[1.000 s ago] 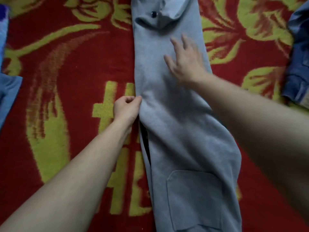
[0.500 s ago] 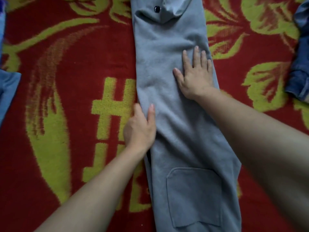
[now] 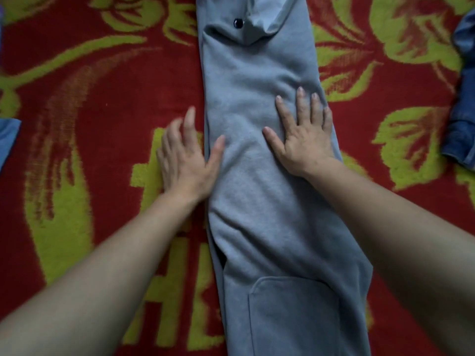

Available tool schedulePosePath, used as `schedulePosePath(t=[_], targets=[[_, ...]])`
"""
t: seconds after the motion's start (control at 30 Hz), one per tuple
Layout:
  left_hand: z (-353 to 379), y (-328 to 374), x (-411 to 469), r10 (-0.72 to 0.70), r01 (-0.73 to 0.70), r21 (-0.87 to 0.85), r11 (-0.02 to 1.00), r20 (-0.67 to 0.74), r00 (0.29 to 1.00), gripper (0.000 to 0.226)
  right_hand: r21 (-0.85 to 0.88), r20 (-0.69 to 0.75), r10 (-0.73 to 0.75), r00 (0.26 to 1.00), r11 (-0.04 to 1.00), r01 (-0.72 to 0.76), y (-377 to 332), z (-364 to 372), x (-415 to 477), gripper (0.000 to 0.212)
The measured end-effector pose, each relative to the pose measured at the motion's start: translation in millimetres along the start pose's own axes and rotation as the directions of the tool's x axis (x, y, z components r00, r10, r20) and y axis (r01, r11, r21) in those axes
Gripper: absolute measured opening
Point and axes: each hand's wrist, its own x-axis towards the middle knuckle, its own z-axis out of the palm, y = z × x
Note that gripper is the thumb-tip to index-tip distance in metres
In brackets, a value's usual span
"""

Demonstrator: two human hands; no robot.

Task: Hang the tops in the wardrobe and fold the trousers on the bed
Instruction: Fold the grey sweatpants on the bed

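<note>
Grey trousers (image 3: pixel 257 181) lie lengthwise on the red-and-green bedspread (image 3: pixel 84 129), running 12 to 6 through the middle of our view, legs stacked into one strip. The dark button (image 3: pixel 238 22) is up at 12, the patch pocket (image 3: pixel 293 314) down at 6. Change over the last second: our left hand (image 3: pixel 185 160) was pinching the strip's 9 o'clock edge and has let go. It now lies flat with fingers straight, mostly on the bedspread, with only the thumb on the fabric edge. Our right hand (image 3: pixel 303 140) was hovering above the cloth and is now down, palm pressed flat, fingers spread toward 12, near the 3 o'clock edge. So both hands are released and grasp nothing. We read this as edge alignment done, now smoothing. Mild wrinkles remain around the middle. The likely next move is a cross fold, 12 end to 6 end, but that's our judgement. A denim garment (image 3: pixel 462 129) sits at far 3 and a blue cloth (image 3: pixel 7 134) at far 9, both untouched.
</note>
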Motion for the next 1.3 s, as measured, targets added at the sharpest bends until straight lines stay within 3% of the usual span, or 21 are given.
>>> schedulePosePath(t=[0.07,0.17,0.23,0.27,0.3,0.37,0.4,0.43,0.5,0.57,0.67,0.7,0.73,0.8,0.83,0.87,0.93,1.0,1.13,1.2,1.3], targets=[[-0.5,9.0,50.3,0.031,-0.038,0.040,0.998,0.165,0.986,0.089,-0.033,-0.079,0.006,0.997,0.999,-0.009,-2.1,-6.7,6.1,0.068],[3.9,16.6,106.5,-0.135,0.067,0.174,0.982,0.410,0.902,0.110,0.015,-0.295,0.043,0.955,0.999,-0.041,-12.2,-25.6,24.7,0.050],[13.2,14.0,118.6,-0.204,0.088,0.264,0.960,0.449,0.870,0.117,0.262,-0.320,0.159,0.934,0.962,-0.074,-20.2,-43.2,53.9,0.042],[17.9,11.9,118.9,-0.201,0.083,0.274,0.958,0.435,0.878,0.117,0.440,-0.271,0.234,0.934,0.893,-0.096,-25.0,-52.7,72.8,0.042],[21.9,9.7,118.4,-0.186,0.076,0.265,0.961,0.420,0.888,0.116,0.634,-0.173,0.319,0.932,0.760,-0.142,-31.3,-63.5,91.9,0.044],[24.9,6.2,118.3,-0.162,0.064,0.238,0.969,0.418,0.894,0.113,0.906,0.102,0.430,0.897,0.332,-0.263,-44.8,-80.6,126.2,0.045],[25.0,5.0,119.4,-0.155,0.060,0.230,0.971,0.423,0.893,0.112,0.940,0.227,0.414,0.882,0.144,-0.309,-50.2,-86.9,140.5,0.038],[25.2,4.4,120.8,-0.151,0.056,0.228,0.972,0.428,0.891,0.112,0.938,0.305,0.389,0.870,0.033,-0.344,-54.3,-92.9,153.4,0.030],[24.9,3.8,123.4,-0.152,0.049,0.236,0.971,0.443,0.884,0.112,0.944,0.316,0.405,0.858,-0.042,-0.328,-61.1,-106.9,177.5,0.016],[24.7,3.5,124.4,-0.157,0.044,0.242,0.969,0.467,0.870,0.113,0.974,0.221,0.363,0.905,-0.122,-0.188,-67.6,-125.7,197.1,0.017],[23.1,4.0,125.5,-0.155,0.041,0.239,0.970,0.483,0.862,0.113,0.904,0.071,0.100,0.992,-0.427,-0.022,-74.9,-146.6,219.4,0.017],[22.5,4.6,125.4,-0.155,0.040,0.239,0.970,0.484,0.861,0.112,0.913,0.029,0.066,0.997,-0.409,0.000,-76.1,-148.5,224.4,0.018],[22.3,4.9,125.1,-0.154,0.040,0.239,0.970,0.482,0.862,0.111,0.961,-0.027,0.107,0.994,-0.272,0.056,-75.9,-145.7,229.5,0.016],[22.9,4.4,124.6,-0.151,0.039,0.238,0.970,0.473,0.868,0.109,0.959,-0.221,0.209,0.953,0.222,0.174,-71.5,-127.7,231.9,0.024],[22.9,4.0,124.8,-0.152,0.041,0.237,0.971,0.471,0.869,0.108,0.848,-0.323,0.186,0.928,0.492,0.197,-68.2,-113.6,228.1,0.036],[22.6,3.6,125.2,-0.151,0.041,0.234,0.971,0.472,0.869,0.108,0.692,-0.357,0.092,0.929,0.694,0.197,-65.1,-96.3,223.0,0.046],[22.6,3.5,125.5,-0.146,0.037,0.233,0.972,0.471,0.870,0.107,0.317,-0.214,-0.133,0.968,0.928,0.198,-60.6,-68.3,210.1,0.058],[23.1,3.3,125.2,-0.144,0.034,0.234,0.972,0.470,0.871,0.106,0.080,-0.018,-0.236,0.972,0.968,0.237,-61.2,-54.5,205.0,0.061],[23.4,2.5,125.6,-0.145,0.031,0.245,0.969,0.466,0.873,0.104,0.050,0.059,-0.237,0.970,0.971,0.235,-62.2,-65.3,216.4,0.063],[23.5,2.5,125.9,-0.145,0.030,0.244,0.969,0.470,0.871,0.104,0.099,-0.007,-0.262,0.965,0.960,0.261,-57.4,-68.9,204.4,0.061],[24.6,2.1,125.1,-0.141,0.030,0.245,0.969,0.452,0.881,0.104,0.197,-0.246,-0.222,0.943,0.942,0.273,-47.6,-60.0,164.8,0.057]])
